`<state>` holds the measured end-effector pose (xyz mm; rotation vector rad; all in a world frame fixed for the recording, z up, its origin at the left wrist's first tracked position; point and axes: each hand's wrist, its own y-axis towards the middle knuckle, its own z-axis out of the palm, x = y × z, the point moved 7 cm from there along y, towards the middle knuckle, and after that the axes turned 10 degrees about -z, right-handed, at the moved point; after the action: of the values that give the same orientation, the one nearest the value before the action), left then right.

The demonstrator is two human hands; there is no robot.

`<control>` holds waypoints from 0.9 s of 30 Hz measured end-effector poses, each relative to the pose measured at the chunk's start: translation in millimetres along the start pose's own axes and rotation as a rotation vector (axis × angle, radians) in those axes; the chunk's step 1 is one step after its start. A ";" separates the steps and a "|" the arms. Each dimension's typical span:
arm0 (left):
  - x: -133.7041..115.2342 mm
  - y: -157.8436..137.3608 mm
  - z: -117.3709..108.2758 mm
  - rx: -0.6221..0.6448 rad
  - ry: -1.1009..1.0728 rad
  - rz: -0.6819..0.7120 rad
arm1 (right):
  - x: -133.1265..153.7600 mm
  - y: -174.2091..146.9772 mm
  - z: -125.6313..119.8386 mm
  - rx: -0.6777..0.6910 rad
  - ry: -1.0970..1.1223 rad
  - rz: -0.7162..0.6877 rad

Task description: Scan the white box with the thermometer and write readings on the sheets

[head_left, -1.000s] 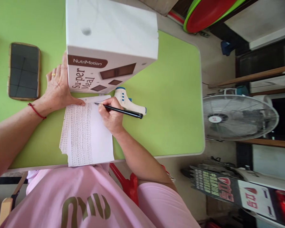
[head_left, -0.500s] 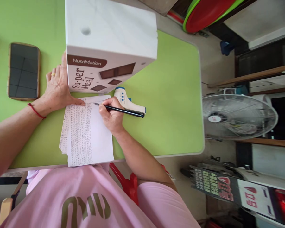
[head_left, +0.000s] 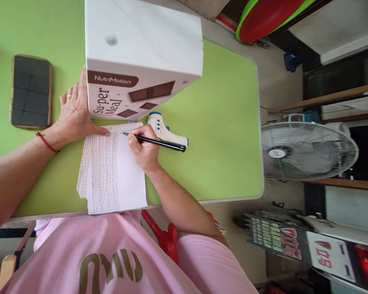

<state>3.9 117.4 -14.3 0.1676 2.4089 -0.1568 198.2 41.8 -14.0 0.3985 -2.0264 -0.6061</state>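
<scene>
A black pen is pinched in my right hand, its tip at the upper part of the top paper sheet. Rows of small handwritten marks cover the left part of that sheet, and the right part is blank. More written sheets stick out beneath it on the left. My left hand lies spread beside a white box, its thumb on the top edge of the paper and some fingertips hidden by the box. Just past my right hand lies a white and blue handheld thermometer.
All this rests on a green table with a pale rim. A smartphone lies at the left. Beyond the table's right edge are a fan, a red stool or chair part below, and a vehicle with a sign.
The pen tip has shifted very slightly to the right on the sheet. My left hand, the box and the paper stay where they were.
</scene>
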 end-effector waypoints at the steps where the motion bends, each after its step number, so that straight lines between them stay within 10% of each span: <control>1: 0.2 0.0 0.0 0.003 0.003 -0.009 | 0.5 0.2 0.1 -0.001 0.002 -0.005; 27: -0.2 0.1 -0.3 -0.005 -0.010 0.035 | -0.9 -1.0 -4.0 -0.087 0.057 -0.003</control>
<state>3.9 117.5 -14.0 0.2064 2.3945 -0.1351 202.2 40.4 -13.6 0.3628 -1.9382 -0.6750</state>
